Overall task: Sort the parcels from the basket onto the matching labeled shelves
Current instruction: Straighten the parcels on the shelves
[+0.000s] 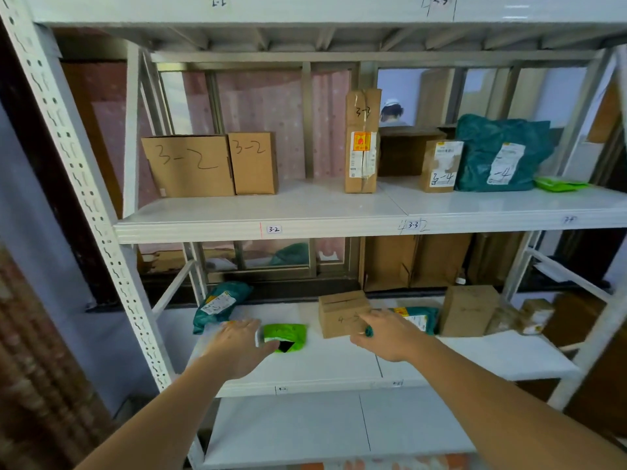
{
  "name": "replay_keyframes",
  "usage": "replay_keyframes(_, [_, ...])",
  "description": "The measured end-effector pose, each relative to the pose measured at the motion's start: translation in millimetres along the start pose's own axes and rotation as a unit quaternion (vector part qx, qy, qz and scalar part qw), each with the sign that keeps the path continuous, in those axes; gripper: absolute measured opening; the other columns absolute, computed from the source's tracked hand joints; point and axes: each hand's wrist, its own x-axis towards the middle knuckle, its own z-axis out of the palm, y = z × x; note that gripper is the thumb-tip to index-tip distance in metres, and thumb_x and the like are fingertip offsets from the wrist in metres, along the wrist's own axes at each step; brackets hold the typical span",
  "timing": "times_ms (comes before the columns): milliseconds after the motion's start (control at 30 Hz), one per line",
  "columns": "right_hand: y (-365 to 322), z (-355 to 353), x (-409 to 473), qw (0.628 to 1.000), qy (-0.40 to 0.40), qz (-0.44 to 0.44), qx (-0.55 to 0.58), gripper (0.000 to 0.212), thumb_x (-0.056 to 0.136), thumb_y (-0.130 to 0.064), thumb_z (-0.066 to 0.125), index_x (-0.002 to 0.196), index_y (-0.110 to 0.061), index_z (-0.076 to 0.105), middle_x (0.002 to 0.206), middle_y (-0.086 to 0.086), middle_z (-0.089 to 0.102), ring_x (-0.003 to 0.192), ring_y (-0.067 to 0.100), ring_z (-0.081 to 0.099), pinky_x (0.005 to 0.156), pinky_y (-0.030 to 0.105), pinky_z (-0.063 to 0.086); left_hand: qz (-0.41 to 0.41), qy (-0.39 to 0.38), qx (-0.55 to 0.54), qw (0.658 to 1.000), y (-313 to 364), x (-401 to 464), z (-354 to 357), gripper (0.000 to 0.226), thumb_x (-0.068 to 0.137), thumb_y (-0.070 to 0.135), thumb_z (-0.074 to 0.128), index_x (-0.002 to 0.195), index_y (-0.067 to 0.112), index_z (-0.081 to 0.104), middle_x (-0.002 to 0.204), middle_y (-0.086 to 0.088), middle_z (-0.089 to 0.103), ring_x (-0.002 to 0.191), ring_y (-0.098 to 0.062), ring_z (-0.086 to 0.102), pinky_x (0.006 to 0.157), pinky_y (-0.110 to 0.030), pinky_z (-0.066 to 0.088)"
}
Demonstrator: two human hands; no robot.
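Observation:
On the lower white shelf (332, 364) lies a small bright green parcel (288, 335). My left hand (242, 344) reaches in with straight fingers and touches the parcel's left end. My right hand (386, 334) stretches out flat over the left part of a teal bag (420, 318). Its fingertips are at the front of a small cardboard box marked 4-3 (341, 313). A bit of teal shows beside its thumb. Neither hand plainly grips anything. The basket is out of view.
Another teal bag (220, 301) lies at the lower shelf's left end, with a plain box (468, 310) and small parcels to the right. The middle shelf (305, 212) holds boxes marked 3-2 (190, 164), a tall 3-3 box (361, 140), and 3-4 parcels (502, 154). White rack posts (84, 184) frame both sides.

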Motion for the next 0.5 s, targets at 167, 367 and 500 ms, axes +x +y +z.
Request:
replay_keyframes(167, [8, 10, -21, 0.998, -0.017, 0.056, -0.006, 0.072, 0.099, -0.067, 0.038, 0.158, -0.027, 0.028, 0.161, 0.005, 0.035, 0.147, 0.028, 0.032, 0.118, 0.044, 0.030, 0.032, -0.015, 0.003, 0.999, 16, 9, 12, 0.074, 0.096, 0.071, 0.039, 0.152, 0.023, 0.038, 0.155, -0.004, 0.045, 0.140, -0.025, 0.045, 0.111, -0.037, 0.037])
replay_keyframes(367, [24, 37, -38, 0.993, -0.031, 0.116, 0.012, 0.077, 0.098, -0.069, 0.038, 0.160, -0.025, 0.024, 0.167, 0.005, 0.024, 0.151, 0.027, 0.024, 0.122, 0.044, 0.025, 0.064, -0.038, -0.003, 0.997, 28, 20, 39, 0.075, 0.095, 0.072, 0.040, 0.152, 0.023, 0.039, 0.152, -0.004, 0.049, 0.136, -0.026, 0.050, 0.109, -0.037, 0.041])
replay_keyframes(500, [32, 54, -47, 0.989, -0.047, 0.139, 0.010, 0.078, 0.098, -0.069, 0.037, 0.161, -0.026, 0.023, 0.168, 0.004, 0.022, 0.154, 0.027, 0.019, 0.124, 0.044, 0.021, 0.071, -0.063, -0.005, 0.995, 33, 20, 55, 0.082, 0.094, 0.075, 0.037, 0.158, 0.024, 0.031, 0.159, -0.003, 0.042, 0.141, -0.025, 0.045, 0.114, -0.038, 0.038])
